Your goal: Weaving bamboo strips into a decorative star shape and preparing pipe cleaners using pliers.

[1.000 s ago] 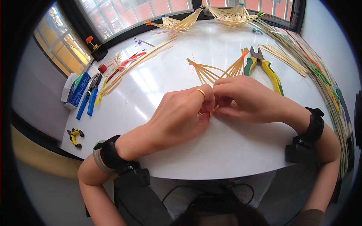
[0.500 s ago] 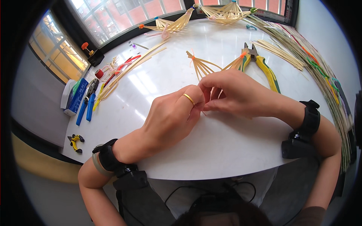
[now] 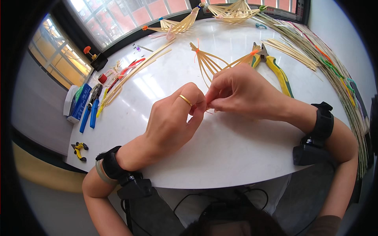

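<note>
A piece of pale bamboo strips point(image 3: 208, 61) fans out behind my hands. Its two far ends are each bound with orange thread, and its near part is hidden by my fingers. My left hand point(image 3: 173, 112), with a gold ring, is closed in a pinch at the near side. Against it, the thumb and fingers of my right hand point(image 3: 244, 92) are pinched together. A short tail of orange thread point(image 3: 210, 113) sticks out below the meeting fingertips. Yellow-green pliers point(image 3: 277, 72) lie just beyond my right hand, jaws pointing away.
Finished woven bamboo pieces point(image 3: 179, 26) stand at the back by the window. Long strips point(image 3: 334, 74) line the right edge. At left lie blue-handled pliers point(image 3: 90, 110), small yellow cutters point(image 3: 80, 151), a blue box point(image 3: 80, 101), a red spool point(image 3: 102, 78) and loose strips point(image 3: 132, 74).
Both hands have shifted slightly left, still pinched together. The bamboo piece's far left end has moved a little left and away, and more of its strips show.
</note>
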{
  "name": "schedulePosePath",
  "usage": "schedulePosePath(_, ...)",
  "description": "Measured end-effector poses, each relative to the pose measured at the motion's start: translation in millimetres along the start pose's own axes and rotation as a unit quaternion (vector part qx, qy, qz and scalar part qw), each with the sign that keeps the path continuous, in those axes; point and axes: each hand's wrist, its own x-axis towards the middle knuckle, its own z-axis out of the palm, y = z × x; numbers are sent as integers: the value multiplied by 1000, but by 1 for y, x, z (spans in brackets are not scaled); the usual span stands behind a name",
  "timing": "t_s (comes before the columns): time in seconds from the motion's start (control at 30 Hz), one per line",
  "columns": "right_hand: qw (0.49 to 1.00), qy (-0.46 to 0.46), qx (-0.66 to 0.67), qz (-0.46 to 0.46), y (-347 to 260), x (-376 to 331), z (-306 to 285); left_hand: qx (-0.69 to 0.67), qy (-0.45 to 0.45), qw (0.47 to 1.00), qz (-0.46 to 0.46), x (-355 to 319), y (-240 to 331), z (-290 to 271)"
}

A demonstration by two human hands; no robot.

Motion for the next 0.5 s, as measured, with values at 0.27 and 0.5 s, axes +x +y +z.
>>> schedulePosePath(0.27, 992, 77, 93, 38, -1, -1, -2, -48, 8, 998, -33, 1, 1, -3)
schedulePosePath(0.5, 997, 15, 5, -77, 4, 1, 3, -62, 9, 997, -39, 2, 1, -3)
